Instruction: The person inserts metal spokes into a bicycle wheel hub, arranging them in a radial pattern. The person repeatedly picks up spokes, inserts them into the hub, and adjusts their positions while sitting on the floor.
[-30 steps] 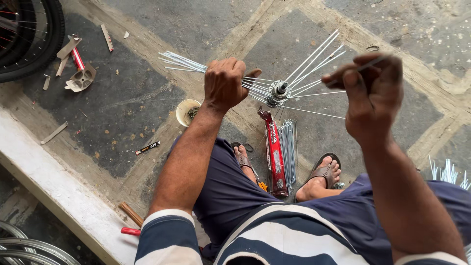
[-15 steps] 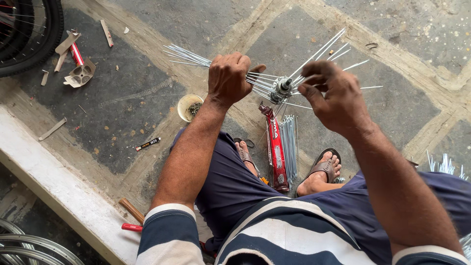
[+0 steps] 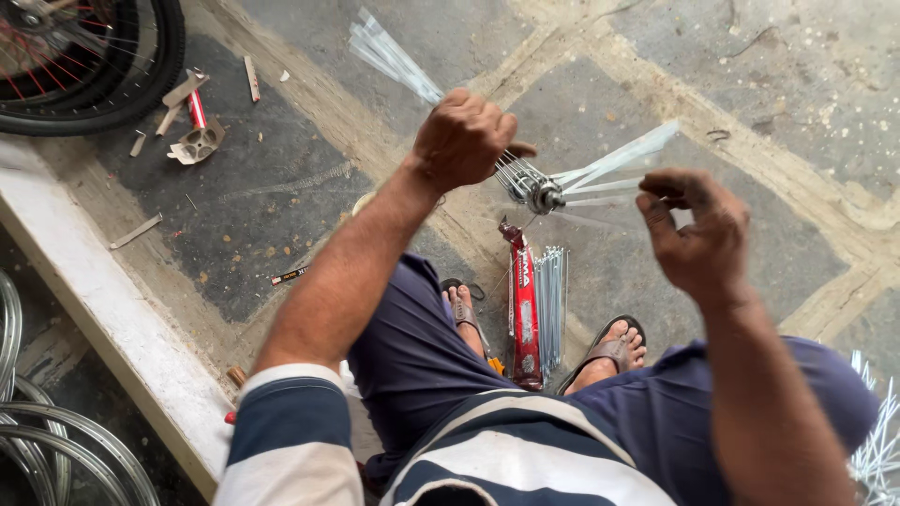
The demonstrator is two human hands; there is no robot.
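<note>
My left hand is closed around a bunch of thin silver spokes that fan out from a small metal wheel hub. The hub hangs in the air above my knees, and more blurred spokes stick out of it to the right. My right hand hovers just right of the hub, fingers curled and apart, holding nothing that I can make out. On the floor between my sandalled feet lie a red packet and a loose bundle of spokes.
A black bicycle tyre with a spoked wheel lies at the top left, with small tools and metal parts beside it. A white concrete step runs along the left. Bare metal rims rest at the bottom left, more spokes at the right edge.
The right hand has come off the spokes and drawn back to the right. The left hand has turned the hub, and the spokes have swung round.
</note>
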